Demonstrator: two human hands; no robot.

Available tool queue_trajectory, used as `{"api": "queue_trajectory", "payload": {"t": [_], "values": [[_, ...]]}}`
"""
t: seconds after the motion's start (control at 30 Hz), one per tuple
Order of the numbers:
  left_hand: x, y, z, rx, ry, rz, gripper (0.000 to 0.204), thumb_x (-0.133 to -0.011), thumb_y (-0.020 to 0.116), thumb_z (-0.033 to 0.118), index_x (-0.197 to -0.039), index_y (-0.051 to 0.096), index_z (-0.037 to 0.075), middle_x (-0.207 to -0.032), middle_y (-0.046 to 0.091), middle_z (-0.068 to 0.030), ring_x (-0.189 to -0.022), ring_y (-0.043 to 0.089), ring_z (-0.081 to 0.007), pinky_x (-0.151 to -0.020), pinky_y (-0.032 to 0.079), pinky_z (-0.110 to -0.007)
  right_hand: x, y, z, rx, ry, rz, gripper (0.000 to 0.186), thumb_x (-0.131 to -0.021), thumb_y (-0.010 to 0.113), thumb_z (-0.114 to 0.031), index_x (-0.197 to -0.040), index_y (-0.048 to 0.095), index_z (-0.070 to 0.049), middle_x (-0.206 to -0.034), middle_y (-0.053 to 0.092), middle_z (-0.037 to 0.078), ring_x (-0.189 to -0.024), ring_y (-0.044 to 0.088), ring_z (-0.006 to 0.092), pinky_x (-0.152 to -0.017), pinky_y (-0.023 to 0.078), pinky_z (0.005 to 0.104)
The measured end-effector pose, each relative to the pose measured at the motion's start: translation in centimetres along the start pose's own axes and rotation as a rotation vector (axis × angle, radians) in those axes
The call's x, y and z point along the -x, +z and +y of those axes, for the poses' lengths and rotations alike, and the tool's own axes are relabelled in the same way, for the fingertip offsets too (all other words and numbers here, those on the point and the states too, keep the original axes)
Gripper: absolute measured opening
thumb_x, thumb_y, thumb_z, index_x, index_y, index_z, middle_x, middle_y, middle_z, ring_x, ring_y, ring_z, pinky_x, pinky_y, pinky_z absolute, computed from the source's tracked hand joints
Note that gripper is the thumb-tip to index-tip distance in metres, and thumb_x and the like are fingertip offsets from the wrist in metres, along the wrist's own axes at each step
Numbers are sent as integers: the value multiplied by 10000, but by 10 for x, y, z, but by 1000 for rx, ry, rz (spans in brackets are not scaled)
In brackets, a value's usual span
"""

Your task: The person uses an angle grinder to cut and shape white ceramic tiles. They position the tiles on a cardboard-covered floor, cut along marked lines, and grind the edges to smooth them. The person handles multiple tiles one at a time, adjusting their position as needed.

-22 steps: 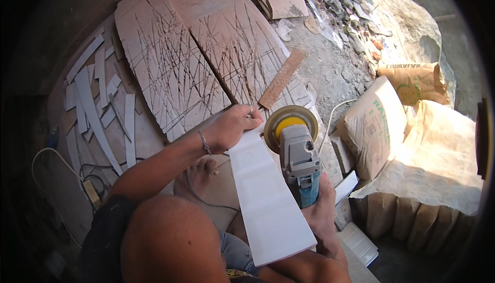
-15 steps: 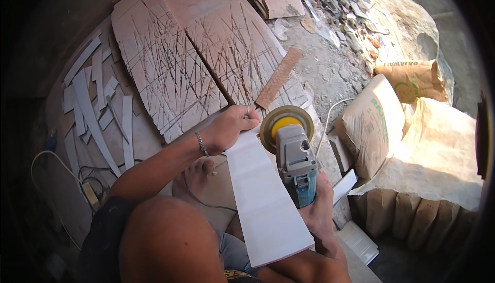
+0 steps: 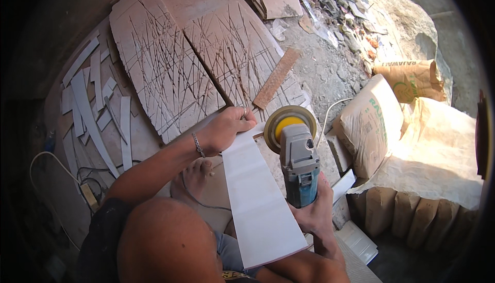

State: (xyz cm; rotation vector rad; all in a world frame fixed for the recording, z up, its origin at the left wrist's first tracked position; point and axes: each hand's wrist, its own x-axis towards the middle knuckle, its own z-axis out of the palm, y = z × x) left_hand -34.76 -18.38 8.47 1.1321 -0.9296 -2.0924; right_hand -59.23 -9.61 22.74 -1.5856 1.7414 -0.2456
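Note:
A white tapered tile (image 3: 260, 195) lies lengthwise before me, its wide end toward my lap. My left hand (image 3: 230, 128), with a ring and a bracelet, is closed on the tile's narrow far end. My right hand (image 3: 314, 208) grips the rear of a grey and teal angle grinder (image 3: 300, 162) to the right of the tile. The grinder's round disc (image 3: 290, 128), yellow in the middle, faces up at the far end, close beside the tile's tip. Whether the disc is spinning cannot be made out.
Scored boards (image 3: 170, 66) lie ahead, with a brown perforated strip (image 3: 276, 79) on them. Cut white strips (image 3: 93, 112) are scattered at left. Cables (image 3: 201, 200) run near my bare foot (image 3: 191, 180). Paper sacks (image 3: 368, 123) and rubble (image 3: 356, 35) are at right.
The tile and my left hand have shifted slightly left. My right hand has brought the grinder a little to the right, widening the gap between it and the tile.

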Motion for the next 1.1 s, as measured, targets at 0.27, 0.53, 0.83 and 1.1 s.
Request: {"api": "queue_trajectory", "payload": {"t": [0.27, 0.53, 0.83, 1.1], "values": [[2, 0, 0, 14, -2, -14, 139, -1037, 577, 163, -1010, 627, 36, -867, 559, 45, -763, 486, -25, -686, 423, -220, 1, -1, 9, -112, 159, 21, 430, -673, 804, -121, -1064, 662, -11, -850, 722, 87, -782, 680, 177, -807, 555, 342], [1, 0, 0, 51, -46, -21, 147, -1048, 576, 171, -1009, 631, 40, -858, 595, 34, -739, 527, -23, -655, 447, -230, 1, -5, 14, -166, 74, 18, 402, -675, 803, -117, -1036, 661, -13, -836, 715, 81, -775, 673, 178, -796, 551, 338], [-1, -2, -3, 129, -43, -52, 130, -1069, 568, 161, -1016, 612, 51, -855, 604, 27, -736, 545, -23, -639, 453, -222, -3, 1, 1, -101, -58, -21, 458, -683, 819, -154, -1091, 667, -9, -912, 753, 131, -861, 745, 229, -840, 567, 360], [-3, 1, -7, 187, -28, -48, 116, -1078, 563, 139, -1017, 616, 56, -858, 597, 21, -732, 547, -37, -650, 457, -238, -1, 3, 7, -124, 39, -65, 488, -701, 816, -181, -1132, 655, -20, -961, 767, 151, -916, 764, 284, -860, 572, 377]]}}
